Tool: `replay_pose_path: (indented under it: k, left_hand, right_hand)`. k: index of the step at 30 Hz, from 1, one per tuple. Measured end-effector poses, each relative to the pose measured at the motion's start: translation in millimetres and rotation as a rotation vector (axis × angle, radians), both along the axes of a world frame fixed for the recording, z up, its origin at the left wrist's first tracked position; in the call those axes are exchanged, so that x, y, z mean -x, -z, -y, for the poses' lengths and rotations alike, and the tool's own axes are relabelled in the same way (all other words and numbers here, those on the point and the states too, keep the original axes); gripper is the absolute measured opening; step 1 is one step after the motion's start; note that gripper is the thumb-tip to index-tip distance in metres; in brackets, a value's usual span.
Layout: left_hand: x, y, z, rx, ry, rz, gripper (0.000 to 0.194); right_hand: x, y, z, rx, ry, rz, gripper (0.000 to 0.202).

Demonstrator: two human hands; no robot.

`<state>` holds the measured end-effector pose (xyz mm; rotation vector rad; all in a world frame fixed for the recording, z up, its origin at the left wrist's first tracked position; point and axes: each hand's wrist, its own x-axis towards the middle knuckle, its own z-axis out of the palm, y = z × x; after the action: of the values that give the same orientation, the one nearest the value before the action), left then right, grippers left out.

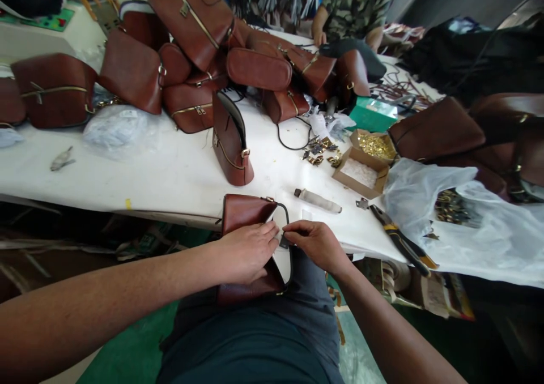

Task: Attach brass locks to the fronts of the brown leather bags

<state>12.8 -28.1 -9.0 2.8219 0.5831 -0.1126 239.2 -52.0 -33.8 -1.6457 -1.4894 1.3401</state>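
Head: brown bag (pixel 243 213) beneath left grip (pixel 250 252), beside right grip (pixel 319 246)

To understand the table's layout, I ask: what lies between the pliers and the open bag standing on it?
In the head view, a pale rod-like thing and, nearer the pliers, a small metal piece lie there.

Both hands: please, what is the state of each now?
Left hand: on the brown handbag; grip cannot be told.
Right hand: closed, pinching a small dark piece.
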Motion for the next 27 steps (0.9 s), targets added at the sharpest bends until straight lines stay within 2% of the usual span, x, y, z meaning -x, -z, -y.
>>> replay_pose_path:
  k: [8,12,17,27]
  left_hand:
    - [-3,-12.7,-4,0.093,-0.007,-0.034,0.072]
    - [-3,-12.9,-3,0.086,0.005,-0.014,0.064]
    - [-3,-10.6,-2,0.065,0.009,0.012,0.062]
    - [-4,-14.7,-7,0.066,0.004,0.019,0.054]
  right_hand:
    - [1,3.1,-4,-0.169,-0.123,0.083,0.021]
    - [6,4.9,-3,-0.270,-0.178,0.158,0.025]
    - [6,8.2,0,-0.355,-0.076,0.273,0.005]
    - [0,4.9,-1,-0.294,-0.157,0.298,0.015]
